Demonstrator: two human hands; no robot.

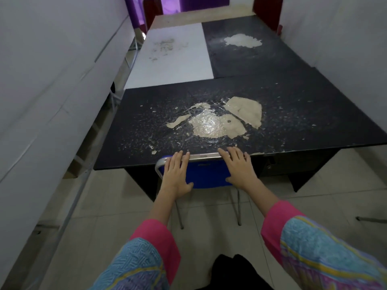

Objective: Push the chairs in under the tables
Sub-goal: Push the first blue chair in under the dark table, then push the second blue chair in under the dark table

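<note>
My left hand (176,176) and right hand (238,168) lie flat, fingers spread, holding nothing, pressed on the blue padded chair back with its curved chrome tube frame (206,174), whose top rail touches the front edge of the black table with its worn, flaking top (293,114). Its thin metal legs stand on pale glossy floor tiles (109,206). Grey partition walls (41,91) close in left and right, with a white tabletop (173,57) beyond.

blue chair (209,174) back with a silver frame; black table (293,114), its top flaked to beige patches; beyond the table, purple curtains (199,3); pink-cuffed, blue-patterned sleeves (310,243).
</note>
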